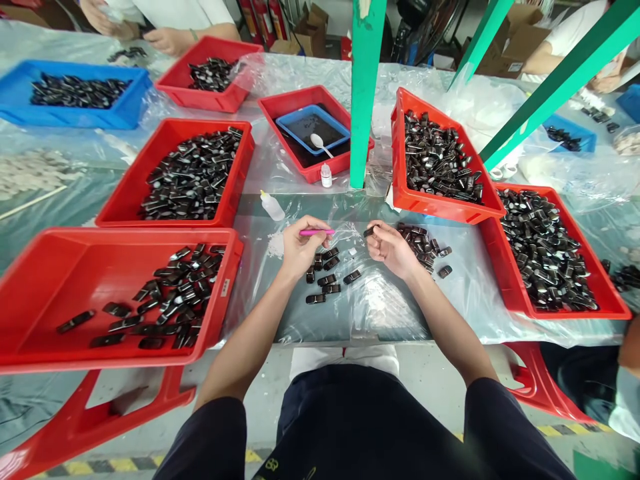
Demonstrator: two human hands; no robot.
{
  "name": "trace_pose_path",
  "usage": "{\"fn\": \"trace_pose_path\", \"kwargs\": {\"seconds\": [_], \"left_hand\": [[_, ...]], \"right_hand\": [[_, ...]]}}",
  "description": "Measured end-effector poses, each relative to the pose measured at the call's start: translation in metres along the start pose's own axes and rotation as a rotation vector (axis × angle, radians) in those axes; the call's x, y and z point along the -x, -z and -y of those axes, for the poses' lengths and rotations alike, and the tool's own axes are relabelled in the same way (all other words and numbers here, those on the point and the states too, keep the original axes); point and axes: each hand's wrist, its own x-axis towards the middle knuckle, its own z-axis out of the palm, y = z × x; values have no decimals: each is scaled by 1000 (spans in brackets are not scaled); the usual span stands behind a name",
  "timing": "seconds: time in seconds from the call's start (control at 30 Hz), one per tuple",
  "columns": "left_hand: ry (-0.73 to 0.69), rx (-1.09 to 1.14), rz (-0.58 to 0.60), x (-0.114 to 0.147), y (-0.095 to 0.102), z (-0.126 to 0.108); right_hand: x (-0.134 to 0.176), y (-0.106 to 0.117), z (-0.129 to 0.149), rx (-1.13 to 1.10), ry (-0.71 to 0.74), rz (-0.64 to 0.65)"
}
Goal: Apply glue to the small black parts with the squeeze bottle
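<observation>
Your counter (263, 300) is covered in clear, creased plastic film that shines over a greenish surface; a flat-sided green post (364, 100) stands at its middle. To your left, the near red tray (65, 273), smooth and rectangular with sloping walls, holds glossy black pieces gathered toward its right side; the second red tray (123, 177), just beyond, is heaped more fully. To your right, the inner red tray (445, 209) and the outer red tray (565, 312) are piled with similar pieces. Beside the post, the middle red tray (313, 173) contains a shallow, dark-floored blue tray (287, 121).

Your left hand (306, 245) is closed on a slender pink tool (316, 232), its thin tip pointing toward your right hand (393, 248), whose fingers pinch a small black piece (370, 231); whether tip and piece touch cannot be told. Smaller still: a translucent squeeze bottle (273, 207), a white spoon (319, 143) in the blue tray, a little white-labelled bottle (326, 176), and loose oblong pieces (329, 280) lying between your forearms, with more (423, 245) clustered beside your right hand
</observation>
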Motion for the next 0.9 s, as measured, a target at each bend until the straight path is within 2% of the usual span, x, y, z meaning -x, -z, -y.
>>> {"fn": "trace_pose_path", "kwargs": {"seconds": [0.2, 0.3, 0.43, 0.6, 0.73, 0.9], "left_hand": [[25, 42, -4, -3, 3, 4], [42, -20, 92, -2, 4, 4], [34, -213, 230, 1, 3, 4], [33, -363, 297, -1, 5, 11], [-33, -648, 371, -5, 9, 19], [-109, -906, 553, -4, 6, 21]], "right_hand": [[1, -3, 1, -179, -56, 47], [0, -2, 3, -196, -68, 9], [-1, 0, 7, -223, -64, -52], [0, 0, 10, -241, -48, -57], [-1, 1, 8, -241, -53, -47], [-5, 4, 7, -237, -52, -72]]}}
